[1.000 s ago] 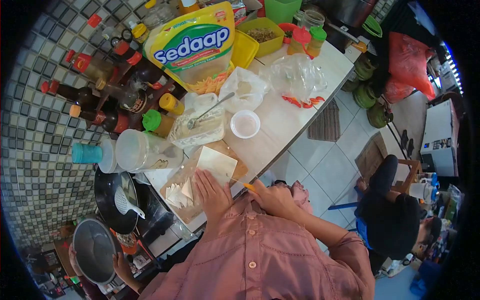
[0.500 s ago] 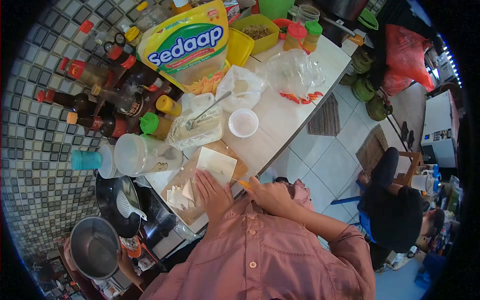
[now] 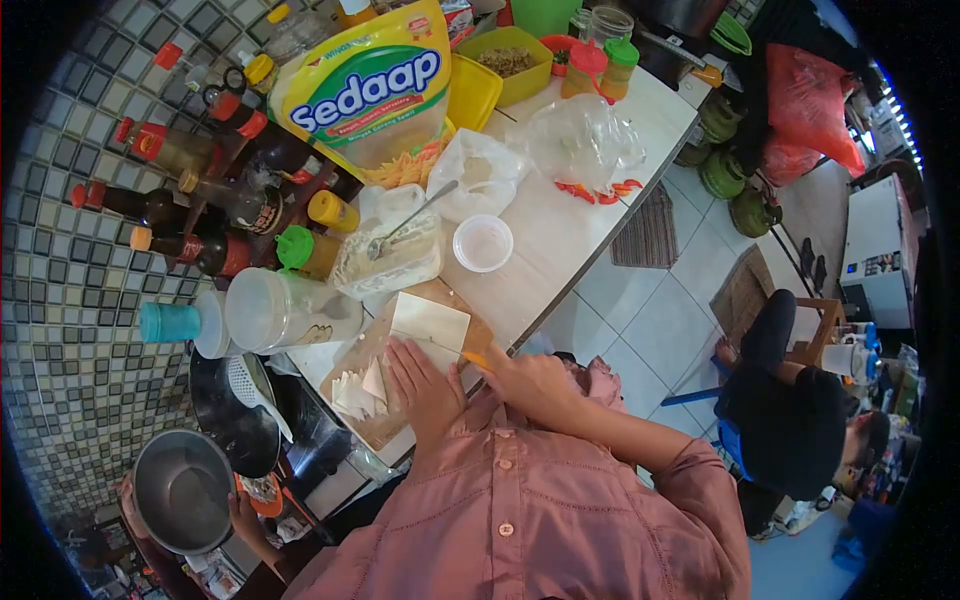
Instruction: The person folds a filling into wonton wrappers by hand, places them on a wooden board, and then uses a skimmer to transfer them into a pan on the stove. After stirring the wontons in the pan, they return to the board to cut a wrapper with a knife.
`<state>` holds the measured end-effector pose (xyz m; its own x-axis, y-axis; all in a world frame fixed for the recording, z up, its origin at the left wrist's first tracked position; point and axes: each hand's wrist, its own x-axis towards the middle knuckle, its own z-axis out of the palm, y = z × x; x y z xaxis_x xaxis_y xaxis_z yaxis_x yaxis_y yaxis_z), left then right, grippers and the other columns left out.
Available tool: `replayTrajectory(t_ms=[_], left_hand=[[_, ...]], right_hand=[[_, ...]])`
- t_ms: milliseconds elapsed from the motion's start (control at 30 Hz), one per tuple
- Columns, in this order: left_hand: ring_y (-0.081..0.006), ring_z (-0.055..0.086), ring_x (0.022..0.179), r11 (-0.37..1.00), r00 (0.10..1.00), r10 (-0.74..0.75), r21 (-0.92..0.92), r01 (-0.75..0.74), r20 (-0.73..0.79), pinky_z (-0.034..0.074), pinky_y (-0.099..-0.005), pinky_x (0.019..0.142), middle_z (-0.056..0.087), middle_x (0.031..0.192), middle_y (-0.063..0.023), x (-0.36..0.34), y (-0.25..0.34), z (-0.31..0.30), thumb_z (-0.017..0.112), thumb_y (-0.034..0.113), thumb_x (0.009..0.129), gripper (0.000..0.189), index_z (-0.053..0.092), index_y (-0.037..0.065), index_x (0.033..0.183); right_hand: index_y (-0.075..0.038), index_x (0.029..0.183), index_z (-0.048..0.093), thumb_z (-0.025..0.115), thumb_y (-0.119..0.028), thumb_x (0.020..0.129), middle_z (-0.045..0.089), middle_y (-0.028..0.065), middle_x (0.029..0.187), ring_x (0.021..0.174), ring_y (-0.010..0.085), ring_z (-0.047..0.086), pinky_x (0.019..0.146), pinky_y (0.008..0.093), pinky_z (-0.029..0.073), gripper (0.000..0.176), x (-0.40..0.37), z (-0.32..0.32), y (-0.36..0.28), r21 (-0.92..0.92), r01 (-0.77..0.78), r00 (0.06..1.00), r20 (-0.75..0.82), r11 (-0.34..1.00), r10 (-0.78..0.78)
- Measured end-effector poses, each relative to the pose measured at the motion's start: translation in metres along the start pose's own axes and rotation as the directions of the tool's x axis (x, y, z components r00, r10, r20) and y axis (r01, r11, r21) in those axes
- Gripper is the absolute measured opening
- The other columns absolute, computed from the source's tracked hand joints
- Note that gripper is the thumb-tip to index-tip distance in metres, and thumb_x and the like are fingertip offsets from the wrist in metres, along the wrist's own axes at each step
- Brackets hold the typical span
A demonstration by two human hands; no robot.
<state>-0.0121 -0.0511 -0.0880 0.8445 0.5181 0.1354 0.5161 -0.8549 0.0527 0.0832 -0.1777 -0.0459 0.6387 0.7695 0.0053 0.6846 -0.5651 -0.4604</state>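
Note:
My left hand (image 3: 424,388) lies flat with fingers stretched over a stack of thin white square sheets (image 3: 430,318), which look like dough wrappers. The stack rests on a wooden cutting board (image 3: 478,328). In my right hand (image 3: 530,386) is a knife (image 3: 476,358), gripped by its orange handle at the near right edge of the sheets. Its blade is mostly hidden against the white stack. Left of my left hand, cut white pieces (image 3: 352,394) are piled on the board.
Beyond the board stand a plastic tub with a spoon (image 3: 390,255), a small white cup (image 3: 483,243) and a large jar (image 3: 290,310). Sauce bottles (image 3: 205,250) line the left wall. At lower left, another person's hands hold a metal basin (image 3: 183,490). Someone sits at right (image 3: 785,430).
My right hand and the knife have shifted slightly left and away from me, toward the sheets. My left hand stays in place. The other person's second hand now shows at the basin.

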Motion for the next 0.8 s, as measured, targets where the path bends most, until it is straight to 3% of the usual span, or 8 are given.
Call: replayTrajectory(t_ms=[400,800], left_hand=[[-0.0421,0.020,0.129,0.999,1.000,0.019,-0.035,-0.019,-0.019,0.016,-0.0473,0.106,0.020,0.137,-0.0307,-0.001,-0.002,0.002,0.041,0.033,0.085,0.067,0.022,-0.013,0.130],[-0.0418,0.014,0.130,0.991,1.000,-0.021,-0.128,0.022,0.012,0.012,-0.0482,0.107,0.015,0.139,-0.0290,-0.001,-0.001,0.001,0.043,0.029,0.086,0.066,0.017,-0.011,0.132]], right_hand=[[-0.009,0.079,0.046,0.055,-0.036,0.082,0.056,0.0080,0.049,0.042,0.0224,0.059,0.034,0.0332,0.045,0.028,0.022,0.015,-0.017,-0.016,0.024,0.999,-0.040,1.000,-0.025],[-0.010,0.083,0.047,0.051,-0.039,0.085,0.053,0.0070,0.046,0.038,0.0243,0.055,0.033,0.0358,0.042,0.029,-0.020,-0.013,0.011,-0.050,-0.030,0.998,0.059,0.998,0.033]])
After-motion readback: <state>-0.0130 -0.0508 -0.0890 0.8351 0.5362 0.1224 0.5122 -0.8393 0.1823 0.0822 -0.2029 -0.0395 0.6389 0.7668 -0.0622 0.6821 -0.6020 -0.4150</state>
